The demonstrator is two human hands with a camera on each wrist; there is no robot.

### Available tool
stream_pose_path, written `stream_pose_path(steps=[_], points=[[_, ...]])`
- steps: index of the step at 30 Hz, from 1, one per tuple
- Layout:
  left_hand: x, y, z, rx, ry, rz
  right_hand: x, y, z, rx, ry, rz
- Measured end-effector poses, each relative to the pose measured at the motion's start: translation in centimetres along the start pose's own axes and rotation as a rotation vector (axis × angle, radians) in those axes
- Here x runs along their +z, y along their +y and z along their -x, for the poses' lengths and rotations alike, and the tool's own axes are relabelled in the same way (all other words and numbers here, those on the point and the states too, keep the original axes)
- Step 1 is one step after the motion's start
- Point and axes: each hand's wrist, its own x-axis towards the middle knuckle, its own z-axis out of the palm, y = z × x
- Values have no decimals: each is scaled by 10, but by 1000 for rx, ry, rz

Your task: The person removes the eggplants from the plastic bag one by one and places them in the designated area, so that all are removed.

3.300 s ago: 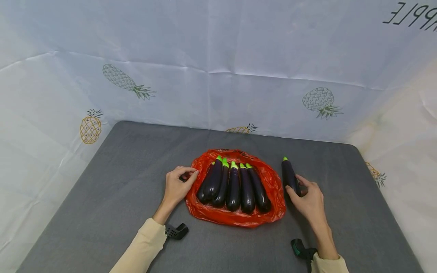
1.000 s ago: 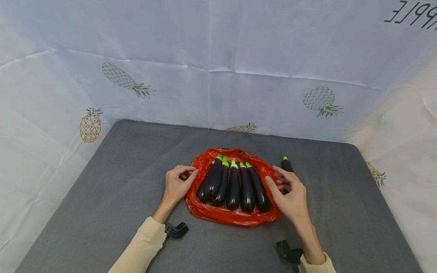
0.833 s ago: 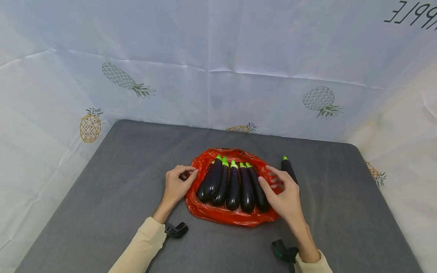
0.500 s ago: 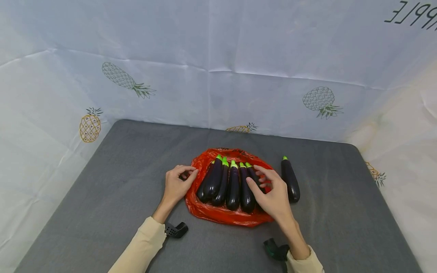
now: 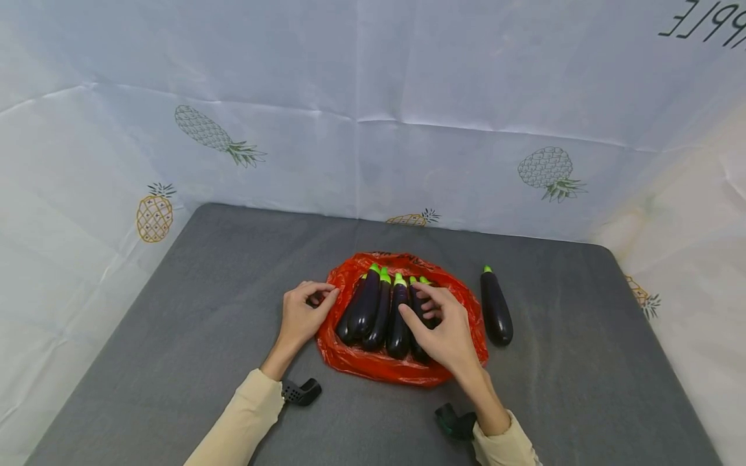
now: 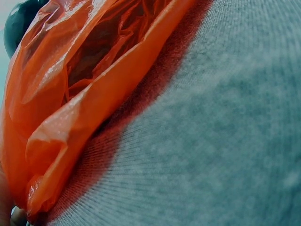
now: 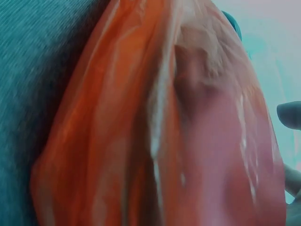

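Note:
Several dark purple eggplants [image 5: 366, 305] with green stem ends lie side by side in a red plastic bag [image 5: 373, 371] whose mouth is spread wide. My left hand [image 5: 300, 315] pinches the bag's left rim between thumb and fingers; the left wrist view shows the bag's folded edge [image 6: 94, 101] close up. Over the right-hand eggplants hovers my right hand [image 5: 447, 331], fingers loosely bent and thumb apart, holding nothing. It hides parts of those eggplants; whether it touches them I cannot tell. A single eggplant [image 5: 497, 309] lies on the table, right of the bag.
A grey cloth-covered table [image 5: 233, 259] carries everything. Behind and beside it hangs a pale sheet [image 5: 443, 71] printed with pineapples. Black wrist cameras, the left one [image 5: 301, 392] and the right one [image 5: 456, 422], sit low over the table.
My right hand has let go of the eggplant lying right of the bag and moved left over the bagged eggplants. The left hand stays at the bag's rim.

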Motion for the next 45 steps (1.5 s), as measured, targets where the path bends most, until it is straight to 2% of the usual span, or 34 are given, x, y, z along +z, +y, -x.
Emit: stream_pose_path(steps=[7, 15, 25, 35, 45], points=[[1, -1, -2, 7, 3, 10, 13, -5, -4, -10, -35, -14], [2, -1, -3, 14, 6, 21, 30, -11, -7, -5, -91, 19], [2, 2, -4, -7, -6, -4, 40, -18, -9, 29, -102, 46], [0, 4, -3, -5, -4, -20, 50, -29, -12, 95, -164, 127], [-1, 2, -1, -7, -9, -14, 52, -32, -10, 171, -230, 82]])
